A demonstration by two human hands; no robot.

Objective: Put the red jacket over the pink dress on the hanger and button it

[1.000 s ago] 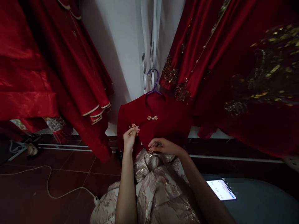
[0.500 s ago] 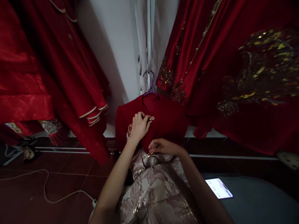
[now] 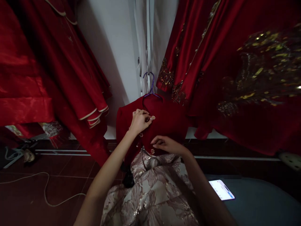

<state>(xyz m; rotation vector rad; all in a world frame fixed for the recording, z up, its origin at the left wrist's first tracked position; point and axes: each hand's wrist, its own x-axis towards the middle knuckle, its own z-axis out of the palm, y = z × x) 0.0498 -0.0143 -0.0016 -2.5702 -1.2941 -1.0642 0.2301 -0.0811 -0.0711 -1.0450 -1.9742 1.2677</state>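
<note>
A red jacket (image 3: 174,122) hangs from a purple hanger (image 3: 152,83) in front of me. My left hand (image 3: 140,121) is closed at its upper front, thumb and fingers pinching a small beaded, flower-like button (image 3: 152,118) at the front opening. Lower down, my right hand (image 3: 166,145) hovers over the jacket with its fingers loosely bent and apart, nothing visible in them. Just beneath those fingers sits another beaded button (image 3: 152,151). More beaded trim (image 3: 141,135) shows under my left wrist, partly hidden.
Red garments (image 3: 77,78) hang at the left, and gold-trimmed red ones (image 3: 199,47) at the right. A lit phone (image 3: 222,189) lies on a grey surface (image 3: 256,204) at lower right. A white cable (image 3: 48,188) crosses the tiled floor. Patterned shiny fabric (image 3: 150,194) covers my lap.
My left hand has shifted slightly up and left, still pinching at the upper button. My right hand has risen a little, uncovering the lower button. The left forearm has swung left.
</note>
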